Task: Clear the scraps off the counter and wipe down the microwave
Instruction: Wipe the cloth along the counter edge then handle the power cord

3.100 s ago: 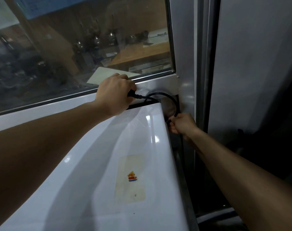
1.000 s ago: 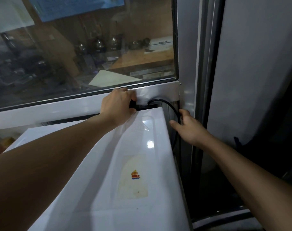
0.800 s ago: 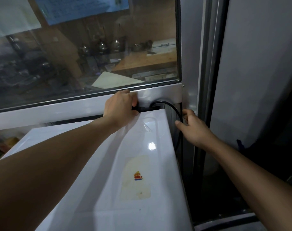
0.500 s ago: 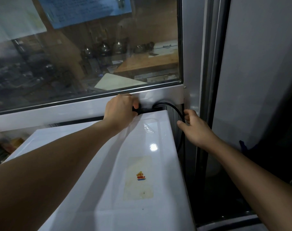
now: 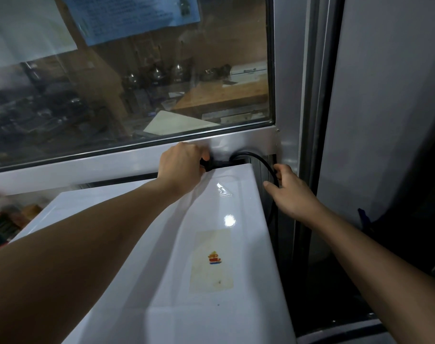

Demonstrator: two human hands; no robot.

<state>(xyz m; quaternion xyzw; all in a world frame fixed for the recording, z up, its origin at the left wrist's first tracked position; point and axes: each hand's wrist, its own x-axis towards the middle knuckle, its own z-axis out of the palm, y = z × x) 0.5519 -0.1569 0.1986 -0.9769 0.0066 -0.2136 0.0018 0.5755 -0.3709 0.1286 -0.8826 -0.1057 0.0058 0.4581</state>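
Microwave (image 5: 211,244) sits under the window (image 5: 137,83), likely heavy, glossy, slippery; grip its edges; left hand (image 5: 181,167) clenches the plug (image 5: 211,165); right hand (image 5: 289,192) pinches the cord (image 5: 263,161).

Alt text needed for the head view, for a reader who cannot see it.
Both arms reach over a white microwave to its back right corner: the left hand grips the black plug end of the power cord behind it, while the right hand touches the cord looping down its right side. A glass window is behind.
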